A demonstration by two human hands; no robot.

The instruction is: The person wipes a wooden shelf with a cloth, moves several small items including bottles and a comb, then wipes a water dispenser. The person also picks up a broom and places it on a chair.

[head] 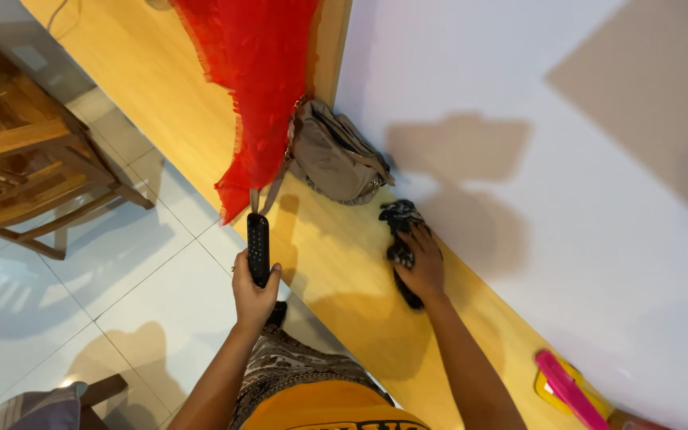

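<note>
My left hand (252, 295) grips a black remote control (258, 245) and holds it upright over the edge of a light wooden shelf (336, 271). My right hand (422, 267) presses a dark patterned cloth (399, 216) flat against the shelf top, close to the white wall (559, 159). The cloth bunches up beyond my fingers and a strip of it shows under my palm.
A grey-brown shoulder bag (332, 159) lies on the shelf beside a hanging red fringed cloth (260, 72). A wooden chair (25, 159) stands on the white tiled floor at left. A pink and yellow object (564, 388) rests at the shelf's lower right.
</note>
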